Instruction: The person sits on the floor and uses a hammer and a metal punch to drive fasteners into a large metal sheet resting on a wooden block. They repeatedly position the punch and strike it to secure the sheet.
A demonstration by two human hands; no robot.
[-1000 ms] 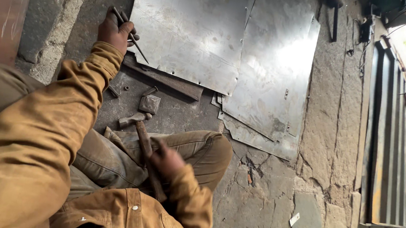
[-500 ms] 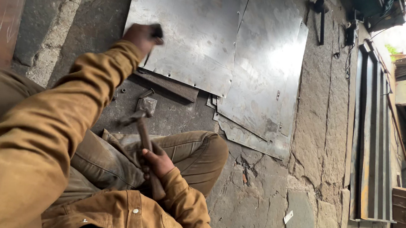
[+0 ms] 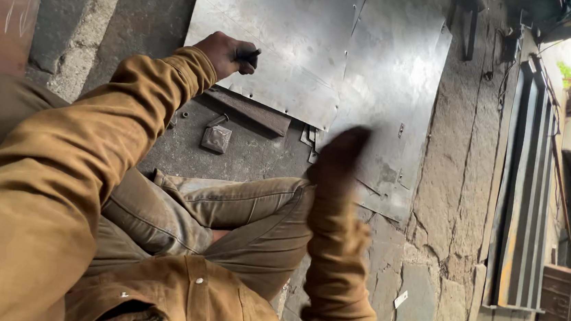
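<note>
My left hand (image 3: 228, 54) is closed around a short dark chisel-like tool (image 3: 248, 55) and holds it against the lower edge of a large grey metal sheet (image 3: 280, 29). My right hand (image 3: 340, 160) is raised over my bent knee, beside a second metal sheet (image 3: 398, 88). It is blurred by motion, with its fingers closed. The wooden-handled hammer it held a moment ago cannot be made out in the blur. Both arms are in brown jacket sleeves.
A small square metal block (image 3: 216, 138) and a flat steel bar (image 3: 252, 111) lie on the dark ground near my left hand. Rough stone paving (image 3: 454, 196) runs along the right. A corrugated metal panel (image 3: 523, 195) stands further right.
My left hand slid the dark tool further along the sheet's edge. My right hand left my lap with the hammer handle and swung up toward the sheets.
</note>
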